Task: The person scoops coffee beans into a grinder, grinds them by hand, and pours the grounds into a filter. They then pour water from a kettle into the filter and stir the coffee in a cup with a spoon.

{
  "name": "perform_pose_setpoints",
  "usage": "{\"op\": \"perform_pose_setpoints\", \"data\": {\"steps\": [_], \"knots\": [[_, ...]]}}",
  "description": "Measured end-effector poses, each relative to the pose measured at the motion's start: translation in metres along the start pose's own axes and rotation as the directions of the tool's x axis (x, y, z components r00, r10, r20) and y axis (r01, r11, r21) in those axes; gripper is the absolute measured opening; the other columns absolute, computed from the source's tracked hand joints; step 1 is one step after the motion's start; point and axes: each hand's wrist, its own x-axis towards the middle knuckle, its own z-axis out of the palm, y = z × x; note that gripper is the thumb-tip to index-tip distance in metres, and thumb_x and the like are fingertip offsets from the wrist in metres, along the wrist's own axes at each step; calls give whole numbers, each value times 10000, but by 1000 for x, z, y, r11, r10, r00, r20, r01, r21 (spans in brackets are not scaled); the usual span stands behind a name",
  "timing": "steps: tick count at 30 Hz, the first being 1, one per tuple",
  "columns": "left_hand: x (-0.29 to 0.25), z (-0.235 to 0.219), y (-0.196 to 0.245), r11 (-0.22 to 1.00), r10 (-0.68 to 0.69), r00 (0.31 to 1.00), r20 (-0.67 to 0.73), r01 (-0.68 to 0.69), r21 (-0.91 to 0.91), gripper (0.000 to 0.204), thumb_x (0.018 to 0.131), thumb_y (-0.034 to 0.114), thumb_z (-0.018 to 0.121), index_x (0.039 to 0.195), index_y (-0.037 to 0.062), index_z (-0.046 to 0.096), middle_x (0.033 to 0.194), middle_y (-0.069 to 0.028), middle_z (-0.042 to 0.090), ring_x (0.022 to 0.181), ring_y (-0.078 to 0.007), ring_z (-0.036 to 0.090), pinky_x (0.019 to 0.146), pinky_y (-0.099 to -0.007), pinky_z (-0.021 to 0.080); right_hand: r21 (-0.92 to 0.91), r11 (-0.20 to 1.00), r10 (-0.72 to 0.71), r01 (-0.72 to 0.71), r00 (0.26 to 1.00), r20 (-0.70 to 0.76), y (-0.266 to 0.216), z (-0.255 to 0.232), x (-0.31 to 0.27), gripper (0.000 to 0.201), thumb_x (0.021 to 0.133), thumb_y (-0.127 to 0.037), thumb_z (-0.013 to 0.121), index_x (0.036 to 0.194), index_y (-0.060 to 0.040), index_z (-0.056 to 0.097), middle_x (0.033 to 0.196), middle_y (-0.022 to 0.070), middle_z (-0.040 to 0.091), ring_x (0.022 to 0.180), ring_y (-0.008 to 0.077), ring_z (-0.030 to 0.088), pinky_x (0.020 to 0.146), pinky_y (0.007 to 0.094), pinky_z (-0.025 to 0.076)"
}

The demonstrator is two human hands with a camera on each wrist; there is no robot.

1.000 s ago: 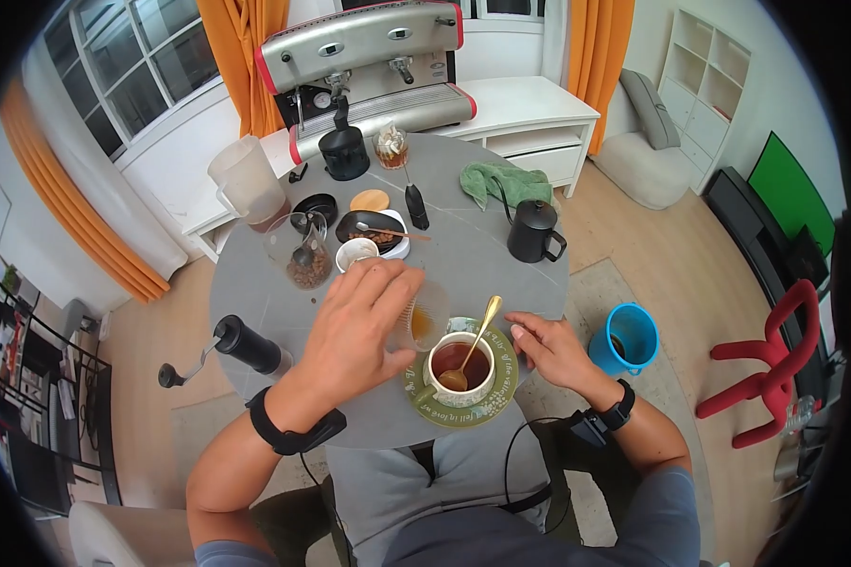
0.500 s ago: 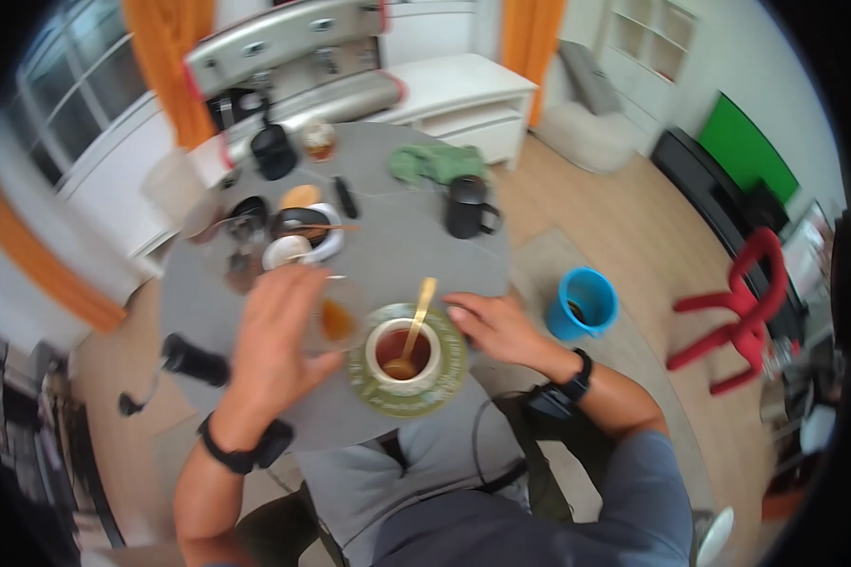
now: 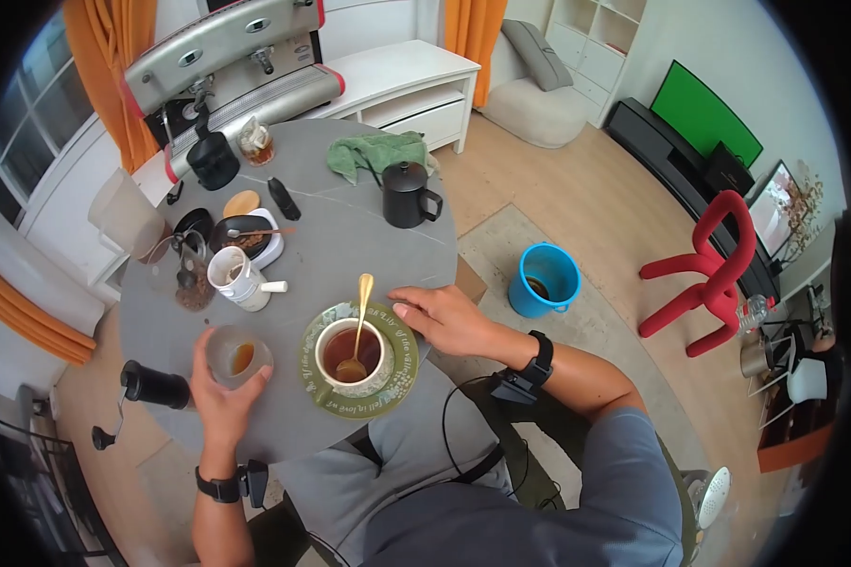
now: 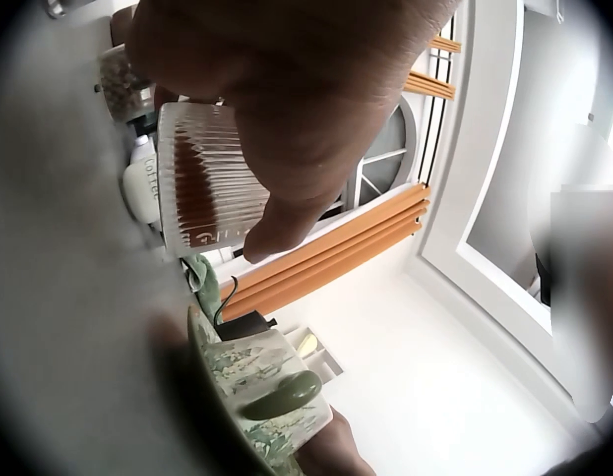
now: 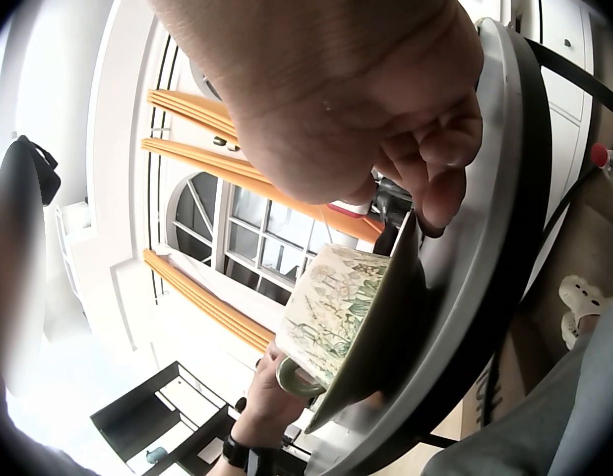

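My left hand (image 3: 219, 389) holds a clear ribbed glass (image 4: 202, 178) with some amber-brown liquid, its thumb and fingers around the sides; the glass stands low at the table, left of the saucer. A floral teacup (image 5: 331, 307) of reddish-brown tea sits on a green lettered saucer (image 3: 371, 404). In the cup leans a gold spoon (image 3: 363, 307), its handle rising past the far rim. My right hand (image 3: 447, 319) rests at the saucer's right edge, fingertips right by the rim and fingers loosely bent in the right wrist view.
A black hand grinder (image 3: 153, 386) lies left of the glass. Behind stand a white cup (image 3: 246, 283), a scale with a dish of beans (image 3: 246, 236), a black kettle (image 3: 407, 196) and a green cloth (image 3: 378, 154). A blue bucket (image 3: 545, 280) stands on the floor at right.
My left hand has moved the glass left, away from the cup and down to the table. The head view has swung right. My right hand stays by the saucer.
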Motion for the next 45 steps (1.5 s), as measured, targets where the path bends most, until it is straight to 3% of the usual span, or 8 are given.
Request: {"op": "perform_pose_setpoints", "data": {"steps": [3, 5, 6, 20, 32, 38, 41, 45], "knots": [[-2, 0, -21, 996, -81, 996, -46, 79, -39, 763, 715, 119, 888, 1357, -15, 497, 1242, -114, 633, 1138, -197, 608, 1012, -339, 479, -9, 1000, -18, 18, 1000, 5, -3, 0, 1, 378, 1060, -285, 503, 1292, -16, 633, 723, 151, 684, 615, 220, 688, 614, 354, 537], [-2, -1, -35, 994, -101, 992, -82, 98, -38, 774, 725, 128, 893, 1369, -16, 488, 1245, -112, 630, 1146, -198, 605, 1016, -336, 478, -25, 996, 83, -83, 996, 13, -6, -2, 1, 404, 1031, -327, 518, 1223, -1, 660, 876, 241, 703, 827, 416, 697, 752, 465, 545], [-1, 0, -40, 991, -113, 991, -67, 108, -76, 782, 726, 133, 898, 1371, -15, 482, 1248, -111, 627, 1154, -196, 601, 1019, -335, 478, -12, 998, 54, -54, 998, 32, -7, -2, 2, 404, 1031, -327, 518, 1223, -1, 660, 876, 241, 703, 827, 416, 697, 752, 465, 545], [32, -2, -74, 979, -154, 987, -50, 146, -143, 816, 733, 190, 911, 1383, 7, 452, 1252, -120, 638, 1165, -202, 618, 1019, -334, 482, 48, 991, 121, -123, 992, 37, -11, -5, 2, 390, 1034, -304, 537, 1231, 11, 655, 694, 156, 670, 613, 233, 696, 604, 348, 525], [39, -2, -75, 980, -162, 984, -75, 152, -131, 909, 742, 183, 907, 1467, 10, 386, 1355, -131, 563, 1268, -222, 543, 1083, -359, 438, 15, 990, 140, -139, 990, -22, -2, -6, 3, 373, 1055, -272, 530, 1292, -9, 646, 885, 81, 727, 818, 146, 669, 758, 297, 531], [33, -1, -50, 996, -9, 974, -225, 29, 85, 1044, 710, 274, 925, 1518, 0, 323, 1448, -229, 494, 1363, -318, 491, 1130, -404, 403, 51, 991, 129, -124, 986, -103, -6, -13, 7, 430, 1051, -343, 533, 1286, -1, 647, 1000, 133, 740, 920, 179, 682, 820, 328, 523], [49, -4, -32, 941, 240, 938, -249, -162, 298, 1036, 691, 267, 922, 1510, 2, 346, 1462, -257, 477, 1387, -381, 458, 1146, -422, 392, 53, 995, 94, -89, 989, -111, -4, -12, 6, 391, 1072, -315, 516, 1291, -20, 652, 968, 59, 716, 904, 128, 643, 747, 276, 501], [100, -20, -10, 873, 358, 931, 71, -361, 326, 948, 663, 189, 910, 1459, 2, 431, 1474, -220, 487, 1380, -400, 448, 1171, -440, 361, 57, 993, 107, -101, 988, -113, -9, -12, 4, 389, 1073, -316, 517, 1291, -25, 654, 966, 58, 714, 900, 125, 640, 732, 270, 490]]}}
